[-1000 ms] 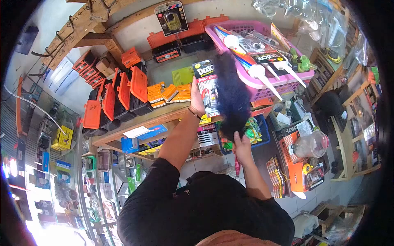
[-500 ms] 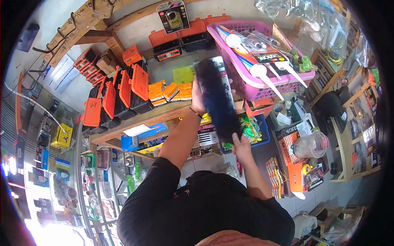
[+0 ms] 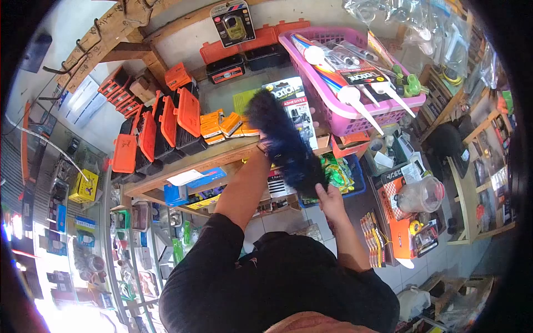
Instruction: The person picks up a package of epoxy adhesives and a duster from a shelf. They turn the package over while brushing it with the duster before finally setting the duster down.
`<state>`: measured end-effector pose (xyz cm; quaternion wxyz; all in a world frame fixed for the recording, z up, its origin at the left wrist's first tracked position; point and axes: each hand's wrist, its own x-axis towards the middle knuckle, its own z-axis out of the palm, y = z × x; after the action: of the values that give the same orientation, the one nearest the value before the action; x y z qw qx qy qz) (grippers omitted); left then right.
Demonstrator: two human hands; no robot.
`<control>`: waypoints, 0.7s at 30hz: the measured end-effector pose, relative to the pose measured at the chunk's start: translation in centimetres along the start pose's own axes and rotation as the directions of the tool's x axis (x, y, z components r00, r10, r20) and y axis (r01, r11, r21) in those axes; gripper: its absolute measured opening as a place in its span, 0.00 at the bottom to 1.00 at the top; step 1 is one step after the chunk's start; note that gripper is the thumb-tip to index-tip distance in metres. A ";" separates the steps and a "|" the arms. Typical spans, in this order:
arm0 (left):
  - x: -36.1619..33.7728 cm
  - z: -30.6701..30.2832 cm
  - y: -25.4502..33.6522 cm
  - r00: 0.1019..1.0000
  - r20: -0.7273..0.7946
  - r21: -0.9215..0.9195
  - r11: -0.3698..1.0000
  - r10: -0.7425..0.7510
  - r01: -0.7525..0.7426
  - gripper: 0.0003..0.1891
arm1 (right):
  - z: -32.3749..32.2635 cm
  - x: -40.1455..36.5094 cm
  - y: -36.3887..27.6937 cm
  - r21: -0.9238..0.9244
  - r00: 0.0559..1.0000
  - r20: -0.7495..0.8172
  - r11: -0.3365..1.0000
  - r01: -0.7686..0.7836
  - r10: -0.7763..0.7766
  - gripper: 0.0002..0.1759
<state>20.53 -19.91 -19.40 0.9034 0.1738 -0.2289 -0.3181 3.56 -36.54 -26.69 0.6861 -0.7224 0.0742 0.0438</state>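
Note:
My right hand [image 3: 331, 202] is closed round the lower end of a dark fluffy duster [image 3: 291, 144], which slants up and to the left over the shelf. Behind the duster stands a white and red adhesives pack [image 3: 302, 111] with black pictures, partly covered by it. My left hand [image 3: 265, 141] grips this pack; the duster hides most of the hand, and fingertips show at the pack's right edge. Small orange boxes [image 3: 212, 126] lie just left of the left hand.
A pink basket [image 3: 327, 102] of tubes and packs stands right of the pack. Open orange-lidded cases [image 3: 189, 111] line the shelf's left part. Under the shelf edge sits a blue bin [image 3: 358, 176] with green packets. A clear jar [image 3: 419, 195] is at the right.
The duster's upper end has swung left across the pack, uncovering more of the pack's printed front. My right hand has shifted slightly right and down. The left hand stays in nearly the same place.

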 end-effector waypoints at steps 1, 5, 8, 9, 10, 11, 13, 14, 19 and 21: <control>0.0 0.6 0.1 0.997 0.076 0.004 1.000 0.020 -0.020 0.37 | 0.0 0.0 0.0 0.001 1.000 -0.002 1.000 0.001 -0.001 0.17; 0.7 -1.4 0.2 0.962 -0.250 -0.008 0.993 0.112 -0.118 0.40 | -0.3 0.3 0.2 0.182 0.998 0.028 0.981 -0.065 0.061 0.16; 0.2 0.3 -0.1 0.995 -0.099 0.138 0.990 -0.003 0.017 0.40 | 0.0 0.4 1.0 -0.052 0.997 0.015 0.996 0.071 -0.071 0.17; -0.1 1.1 0.1 1.000 0.018 0.011 1.000 -0.017 0.017 0.38 | 0.3 0.3 0.3 0.099 0.999 -0.047 0.995 0.011 -0.006 0.18; 0.2 -0.1 0.6 0.987 -0.131 -0.120 0.987 0.090 -0.106 0.36 | 0.5 0.3 -0.3 0.251 0.993 -0.097 0.967 -0.039 0.065 0.20; 0.0 -0.3 0.2 0.958 -0.249 0.074 0.989 0.142 -0.127 0.36 | 0.6 0.2 -0.4 0.252 0.994 -0.093 0.967 -0.038 0.064 0.20; 0.2 0.7 0.3 0.968 -0.221 -0.043 0.990 0.120 -0.133 0.35 | 0.6 0.0 -0.5 -0.012 0.996 -0.018 0.996 -0.087 0.087 0.21; -0.3 1.2 -0.2 0.992 0.125 -0.010 1.000 0.020 -0.019 0.35 | 0.8 0.2 -0.1 -0.028 0.999 0.047 1.000 -0.008 0.009 0.21; 0.1 -0.2 0.6 0.972 -0.228 -0.212 0.972 0.054 -0.104 0.36 | 0.9 0.6 0.0 0.089 0.998 -0.064 0.996 -0.021 0.027 0.21; 0.2 -0.7 0.3 0.947 -0.305 -0.114 0.983 0.105 -0.145 0.38 | 0.8 0.7 0.3 0.232 0.992 -0.064 0.968 -0.095 0.113 0.21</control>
<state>21.20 -19.72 -19.79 0.9556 0.1433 -0.0790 -0.2450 4.22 -35.83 -27.15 0.7580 -0.6350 0.1430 0.0430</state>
